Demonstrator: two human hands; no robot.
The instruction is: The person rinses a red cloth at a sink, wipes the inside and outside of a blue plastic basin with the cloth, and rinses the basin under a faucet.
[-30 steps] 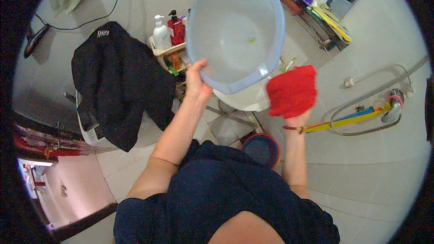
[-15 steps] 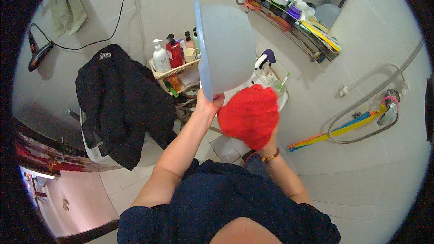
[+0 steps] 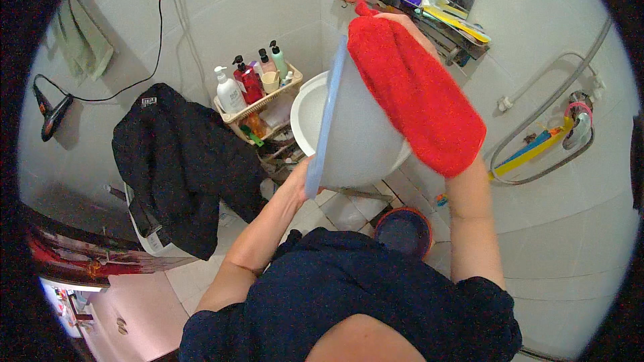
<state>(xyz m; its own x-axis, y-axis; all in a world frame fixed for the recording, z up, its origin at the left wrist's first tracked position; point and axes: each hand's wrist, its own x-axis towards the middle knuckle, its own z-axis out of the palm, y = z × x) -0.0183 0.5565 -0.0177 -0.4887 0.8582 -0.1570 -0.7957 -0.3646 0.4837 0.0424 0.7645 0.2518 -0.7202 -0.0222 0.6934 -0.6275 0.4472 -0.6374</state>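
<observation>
Pale-tiled bathroom wall [image 3: 563, 228] behind; likely wiping the outside of a pale-blue plastic basin [image 3: 359, 137].
Left hand [image 3: 303, 179] grips basin rim, holding it tipped before white ceramic sink [image 3: 296, 126]; right hand [image 3: 417, 32], partly under fuzzy red cloth [image 3: 424, 104], closure can't tell. Next calls for steady rim hold.

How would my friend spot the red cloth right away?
Find the big pale-blue basin, tipped on its side, with the left hand at its rim. At its right side, the red cloth partly covers the right hand. Unlike the smooth, pale basin, it is bright red and soft-looking.
</observation>
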